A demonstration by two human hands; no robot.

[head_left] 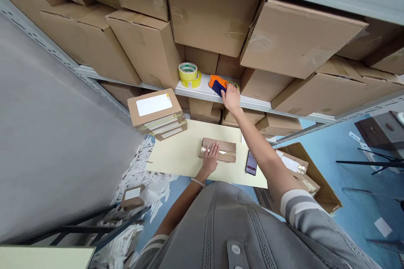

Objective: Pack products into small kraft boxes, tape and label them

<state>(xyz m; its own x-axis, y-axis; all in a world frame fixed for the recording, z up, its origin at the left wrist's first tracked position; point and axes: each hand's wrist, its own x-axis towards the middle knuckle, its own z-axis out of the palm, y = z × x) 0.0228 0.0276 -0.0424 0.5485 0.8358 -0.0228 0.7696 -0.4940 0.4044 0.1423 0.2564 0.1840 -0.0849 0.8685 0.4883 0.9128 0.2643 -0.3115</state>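
Below, the table (pixel 179 151) stood near a shelf (pixel 203 86); left fingers (pixel 216 149) lay spread on a box (pixel 227 147), right fingers (pixel 224 95) clasped a partly hidden dispenser (pixel 217 87).

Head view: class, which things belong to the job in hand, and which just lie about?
Job in hand:
box, under the left hand
tape dispenser, touched by the right hand
table

Lying about, it seems:
phone
tape rolls
paper scraps
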